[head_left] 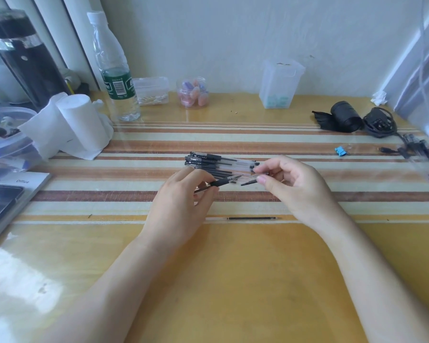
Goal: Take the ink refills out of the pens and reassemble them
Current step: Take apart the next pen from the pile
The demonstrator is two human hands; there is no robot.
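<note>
The left hand (181, 201) pinches a black grip piece (224, 181), and the right hand (292, 186) pinches a clear barrel (252, 180); their ends are near each other. At 6 o'clock from the hands one refill (252, 218) lies on the table (233, 268). At 12 o'clock lies a pile of pens (218, 162).

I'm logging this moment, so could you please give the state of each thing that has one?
left hand: holds the black grip section, detached.
right hand: pinches the clear barrel, detached.
ink refill: out, lying flat.
pen pile: lying flat, pens look assembled.
water bottle: upright, capped, nearly empty.
</note>
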